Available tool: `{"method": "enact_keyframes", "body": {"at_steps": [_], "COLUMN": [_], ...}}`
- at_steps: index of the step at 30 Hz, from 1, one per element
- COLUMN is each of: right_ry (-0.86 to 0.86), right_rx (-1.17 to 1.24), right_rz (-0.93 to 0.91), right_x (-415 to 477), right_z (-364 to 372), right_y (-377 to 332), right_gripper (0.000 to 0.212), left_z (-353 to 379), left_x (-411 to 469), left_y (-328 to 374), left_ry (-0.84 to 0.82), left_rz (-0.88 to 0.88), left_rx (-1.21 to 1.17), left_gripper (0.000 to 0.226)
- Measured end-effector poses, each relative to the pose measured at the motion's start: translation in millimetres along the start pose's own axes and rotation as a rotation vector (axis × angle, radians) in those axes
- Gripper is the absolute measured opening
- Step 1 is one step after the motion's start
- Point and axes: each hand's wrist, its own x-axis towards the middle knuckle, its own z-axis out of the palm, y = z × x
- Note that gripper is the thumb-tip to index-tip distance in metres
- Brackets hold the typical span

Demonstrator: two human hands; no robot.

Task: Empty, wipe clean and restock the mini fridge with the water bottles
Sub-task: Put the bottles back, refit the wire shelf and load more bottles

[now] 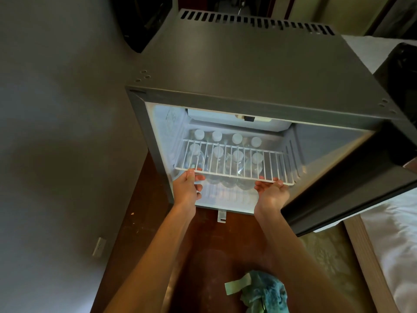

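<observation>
— Inside the mini fridge point(248, 71), what do you see?
— Water bottles point(237, 154), clear with white caps. They stand upright on the bottom of the lit cabinet in two rows of four, one row at the back and one nearer the opening.

— And above them?
— A white wire shelf point(234, 163) lies across the cabinet just over the caps. The front row shows through its bars.

— What are the hands doing?
— Both hold the shelf's front rail. The left hand point(186, 188) grips it near the left corner, thumb on top of the rail and fingers curled underneath. The right hand point(272, 193) is near the right corner, palm turned up under the rail and fingertips hooked at its edge.

— Where is the door?
— The door point(352, 188) is swung open to the right, its dark edge just beside the right forearm.

— Anything else around?
— The fridge sits on a dark reddish floor point(214, 240), with a grey wall point(56, 132) to the left and an outlet point(99, 246) low on it. A teal cloth point(264, 292) lies crumpled on the floor at the bottom of the view, well apart from the fridge. A white bed point(394, 245) runs along the right.
</observation>
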Motion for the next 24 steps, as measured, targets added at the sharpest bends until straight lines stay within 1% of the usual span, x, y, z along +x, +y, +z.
{"method": "enact_keyframes", "body": {"at_steps": [5, 8, 12, 17, 21, 24], "right_ry": [-0.052, -0.013, -0.025, 0.044, 0.014, -0.009], "right_rx": [-0.017, -0.018, 0.004, 0.0, -0.046, -0.039], "right_rz": [0.002, -0.018, -0.001, -0.001, -0.044, -0.042], "right_x": [2.6, 1.2, 0.4, -0.3, -1.2, 2.1], "right_z": [-6.6, 1.0, -3.0, 9.0, 2.7, -0.2], "right_y": [-1.6, -1.0, -2.1, 0.9, 1.5, 0.0], "right_gripper": [0.024, 0.026, 0.025, 0.025, 0.025, 0.025], "left_z": [-0.7, 2.9, -0.1, 3.6, -0.9, -0.5], "left_x": [4.7, 5.9, 6.0, 9.2, 5.3, 8.0], "left_y": [-1.3, -1.8, 1.3, 4.0, 7.2, 5.2], "left_ry": [-0.001, 0.007, -0.003, 0.005, -0.02, -0.018], "left_rz": [0.006, 0.004, -0.03, -0.037, -0.038, -0.026], "left_rx": [0.01, -0.008, -0.01, 0.001, -0.008, -0.012], "left_gripper": [0.03, 0.031, 0.03, 0.032, 0.03, 0.029]}}
